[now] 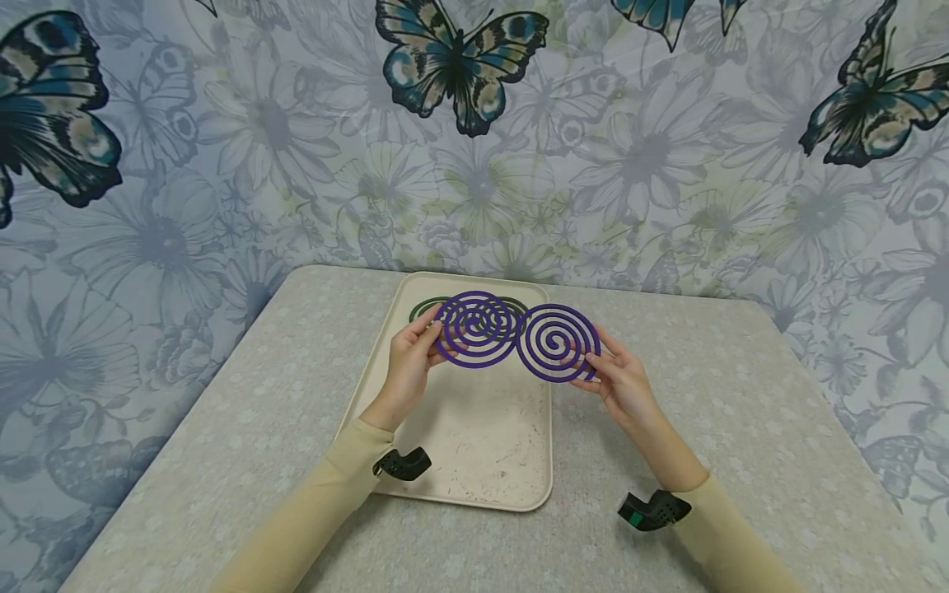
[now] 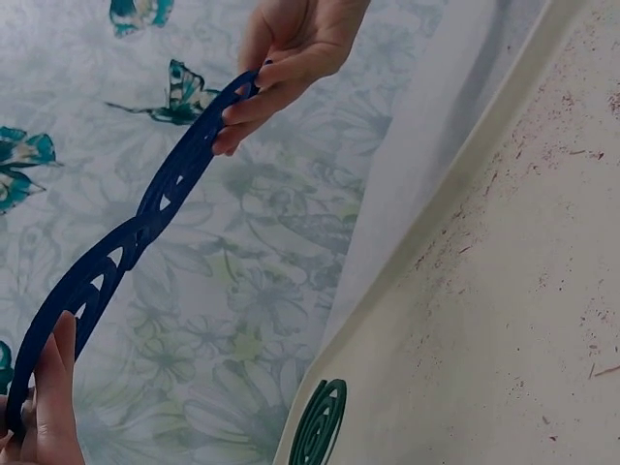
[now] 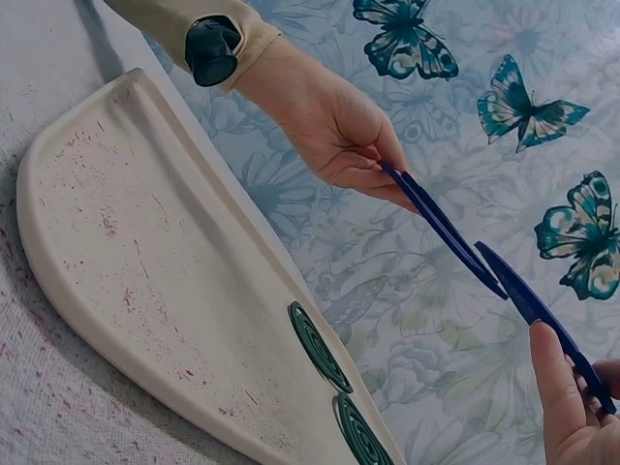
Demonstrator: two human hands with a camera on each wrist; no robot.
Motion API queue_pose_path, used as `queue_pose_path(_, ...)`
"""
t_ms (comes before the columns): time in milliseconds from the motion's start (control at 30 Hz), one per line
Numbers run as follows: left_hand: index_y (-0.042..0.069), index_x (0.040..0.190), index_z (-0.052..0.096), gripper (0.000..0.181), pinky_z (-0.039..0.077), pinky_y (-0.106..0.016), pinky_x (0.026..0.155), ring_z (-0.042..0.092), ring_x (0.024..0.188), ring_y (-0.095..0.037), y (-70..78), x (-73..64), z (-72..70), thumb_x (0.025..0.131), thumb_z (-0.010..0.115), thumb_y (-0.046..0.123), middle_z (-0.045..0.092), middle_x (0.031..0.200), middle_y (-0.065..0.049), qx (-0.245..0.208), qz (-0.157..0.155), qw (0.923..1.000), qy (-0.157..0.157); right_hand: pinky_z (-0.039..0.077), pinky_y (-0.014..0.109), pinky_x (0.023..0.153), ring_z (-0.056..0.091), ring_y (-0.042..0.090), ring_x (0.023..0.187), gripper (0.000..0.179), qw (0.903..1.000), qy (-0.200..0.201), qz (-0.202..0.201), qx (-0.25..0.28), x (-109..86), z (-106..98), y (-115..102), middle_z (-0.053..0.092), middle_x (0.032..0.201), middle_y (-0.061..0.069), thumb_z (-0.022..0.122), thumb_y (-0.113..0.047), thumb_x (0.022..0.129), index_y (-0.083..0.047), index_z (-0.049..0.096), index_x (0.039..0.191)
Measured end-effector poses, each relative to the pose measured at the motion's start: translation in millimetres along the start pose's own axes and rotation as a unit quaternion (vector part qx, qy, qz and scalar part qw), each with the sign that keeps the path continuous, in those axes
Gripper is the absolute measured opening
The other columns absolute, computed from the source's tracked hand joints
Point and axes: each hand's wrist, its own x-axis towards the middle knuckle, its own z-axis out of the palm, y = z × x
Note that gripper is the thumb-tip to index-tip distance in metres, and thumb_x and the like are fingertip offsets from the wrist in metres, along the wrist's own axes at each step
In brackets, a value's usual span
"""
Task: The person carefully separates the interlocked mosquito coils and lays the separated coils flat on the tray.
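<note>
My left hand (image 1: 408, 362) pinches a purple spiral mosquito coil (image 1: 474, 364) by its left edge, thumb in front. A second purple mosquito coil (image 1: 554, 339) is pinched at its right edge by my right hand (image 1: 626, 383). Both coils are held up above the tray (image 1: 474, 445), flat sides towards the head camera, and their inner edges meet; whether they are joined cannot be told. From the side, the wrist views show them as thin, tilted discs. Two green coils (image 3: 320, 349) lie at the tray's far end, partly hidden behind the left purple coil in the head view.
The cream tray has a raised rim and reddish-brown crumbs scattered on its near part. It lies on a table with a grey patterned cover (image 1: 704, 395). A wall with butterfly and flower print (image 1: 474, 198) stands close behind the table.
</note>
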Motion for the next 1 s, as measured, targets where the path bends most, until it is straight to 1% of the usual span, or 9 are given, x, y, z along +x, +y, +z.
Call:
queue_pose_path(167, 0.005, 0.142, 0.043, 0.042, 0.058, -0.017, 0.066, 0.071, 0.074, -0.005, 0.7, -0.6, -0.5, 0.101, 0.044, 0.012, 0.072, 0.094, 0.002, -0.006, -0.003, 1.0, 0.003, 0.06, 0.028, 0.067, 0.072, 0.015, 0.089, 0.064, 0.9999, -0.005, 0.0, 0.009, -1.0, 0.2, -1.0, 0.071, 0.108, 0.002, 0.035, 0.009, 0.098, 0.002, 0.0, 0.151)
queue_pose_path(333, 0.005, 0.143, 0.042, 0.041, 0.058, -0.017, 0.066, 0.071, 0.072, -0.005, 2.2, -2.1, -3.2, 0.102, 0.043, 0.01, 0.073, 0.089, 0.005, -0.001, -0.009, 0.9999, 0.007, 0.061, 0.029, 0.068, 0.072, 0.015, 0.089, 0.066, 1.0, -0.006, 0.0, 0.008, -1.9, -0.8, -0.6, 0.071, 0.109, 0.002, 0.035, 0.009, 0.098, 0.001, -0.001, 0.152)
queue_pose_path(500, 0.006, 0.143, 0.041, 0.042, 0.058, -0.017, 0.065, 0.071, 0.071, -0.004, 1.7, -2.8, -8.6, 0.102, 0.042, 0.01, 0.073, 0.085, 0.008, 0.002, -0.02, 0.9997, 0.017, 0.061, 0.029, 0.067, 0.072, 0.016, 0.089, 0.065, 0.9999, -0.007, -0.002, 0.008, -1.9, -2.9, 1.1, 0.071, 0.11, 0.003, 0.037, 0.009, 0.098, 0.0, 0.002, 0.152)
queue_pose_path(600, 0.009, 0.143, 0.043, 0.041, 0.058, -0.017, 0.065, 0.07, 0.07, -0.004, 0.0, -2.9, -12.2, 0.102, 0.042, 0.011, 0.072, 0.083, 0.008, 0.013, -0.024, 0.9994, 0.021, 0.061, 0.03, 0.067, 0.072, 0.016, 0.088, 0.065, 0.9999, -0.007, -0.003, 0.008, -1.6, -3.8, 2.7, 0.07, 0.11, 0.004, 0.038, 0.01, 0.097, 0.0, 0.003, 0.152)
queue_pose_path(800, 0.009, 0.143, 0.042, 0.041, 0.057, -0.016, 0.064, 0.069, 0.069, -0.002, -6.8, -2.3, -24.6, 0.103, 0.041, 0.013, 0.072, 0.081, 0.011, 0.04, -0.035, 0.9982, 0.026, 0.061, 0.031, 0.067, 0.072, 0.016, 0.089, 0.063, 1.0, 0.0, -0.001, 0.0, -0.8, -2.3, 4.6, 0.071, 0.109, 0.003, 0.039, 0.01, 0.097, 0.001, 0.008, 0.151)
queue_pose_path(900, 0.009, 0.144, 0.041, 0.041, 0.056, -0.014, 0.063, 0.066, 0.067, 0.0, -8.8, -1.8, -32.9, 0.103, 0.039, 0.014, 0.071, 0.08, 0.012, 0.05, -0.052, 0.9969, 0.032, 0.061, 0.03, 0.067, 0.072, 0.016, 0.089, 0.062, 0.9999, 0.005, 0.002, -0.012, -0.3, -1.9, 5.4, 0.071, 0.11, 0.002, 0.04, 0.009, 0.097, 0.0, 0.01, 0.151)
queue_pose_path(1000, 0.009, 0.143, 0.042, 0.04, 0.053, -0.014, 0.061, 0.063, 0.067, 0.001, -10.3, -1.2, -41.2, 0.103, 0.038, 0.014, 0.068, 0.081, 0.013, 0.064, -0.069, 0.9946, 0.044, 0.061, 0.03, 0.066, 0.072, 0.015, 0.09, 0.061, 0.9997, 0.009, 0.006, -0.02, 0.3, -1.8, 6.1, 0.07, 0.11, 0.0, 0.041, 0.008, 0.097, -0.002, 0.012, 0.151)
